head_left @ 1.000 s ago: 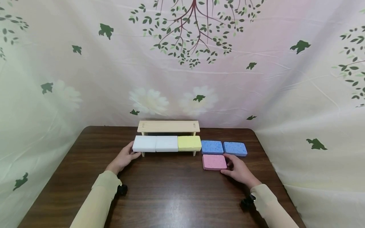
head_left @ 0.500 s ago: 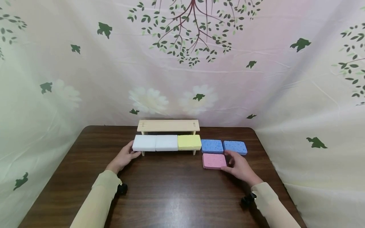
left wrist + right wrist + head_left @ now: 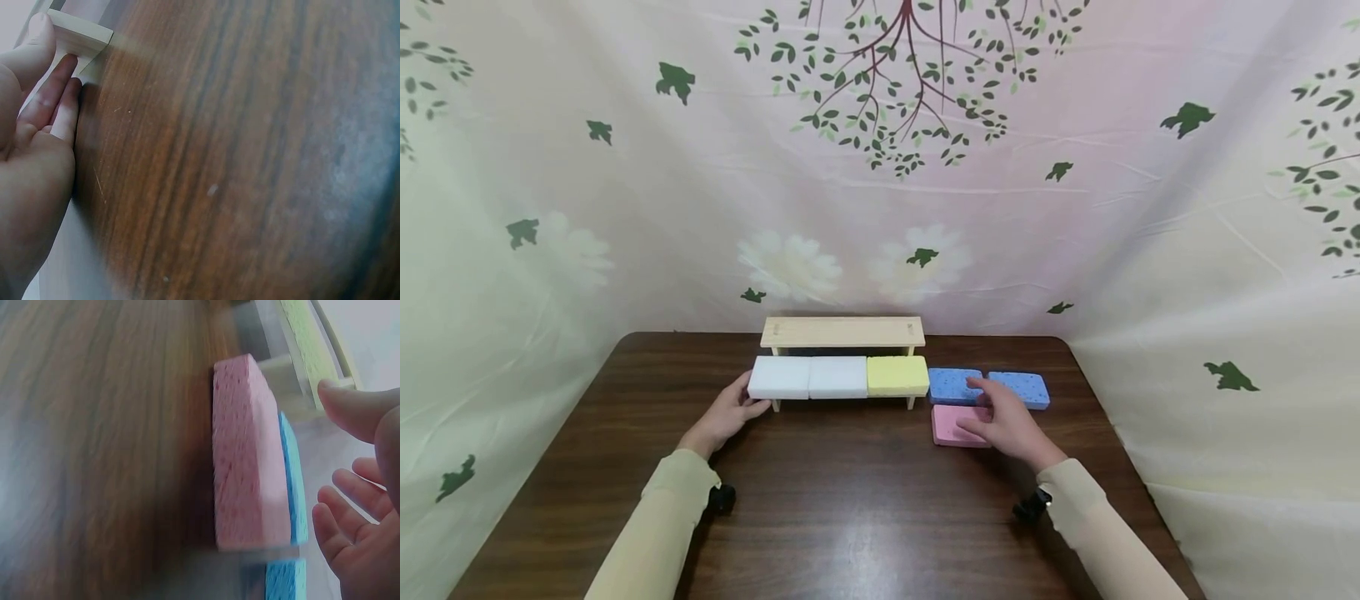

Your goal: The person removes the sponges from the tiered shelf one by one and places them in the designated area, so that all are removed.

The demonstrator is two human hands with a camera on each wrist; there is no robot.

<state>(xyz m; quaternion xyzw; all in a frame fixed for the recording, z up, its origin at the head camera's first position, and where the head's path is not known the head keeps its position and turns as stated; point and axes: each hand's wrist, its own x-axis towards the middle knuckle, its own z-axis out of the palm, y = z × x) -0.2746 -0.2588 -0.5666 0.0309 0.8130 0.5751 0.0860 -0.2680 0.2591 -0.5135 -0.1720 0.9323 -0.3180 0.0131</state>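
Note:
A small light-wood two-step rack (image 3: 844, 331) stands at the table's back. On its front step lie two white sponges (image 3: 779, 377) and a yellow sponge (image 3: 898, 376) in a row. My left hand (image 3: 724, 417) holds the rack's left end, thumb at the front; in the left wrist view its fingers lie against the wood. My right hand (image 3: 1011, 423) hovers over the right part of a pink sponge (image 3: 951, 425), fingers spread, holding nothing. Two blue sponges (image 3: 951, 386) lie behind the pink one; the hand partly hides them.
The dark wood-grain table (image 3: 850, 517) has rounded back corners. A printed cloth (image 3: 850, 208) with leaves and flowers hangs behind it and at both sides. A dark strap-like device (image 3: 722, 499) sits at each wrist.
My right hand has moved from the pink sponge's right edge to above it, leftward and slightly back, and its fingers have spread. The left hand and sponges have stayed in place.

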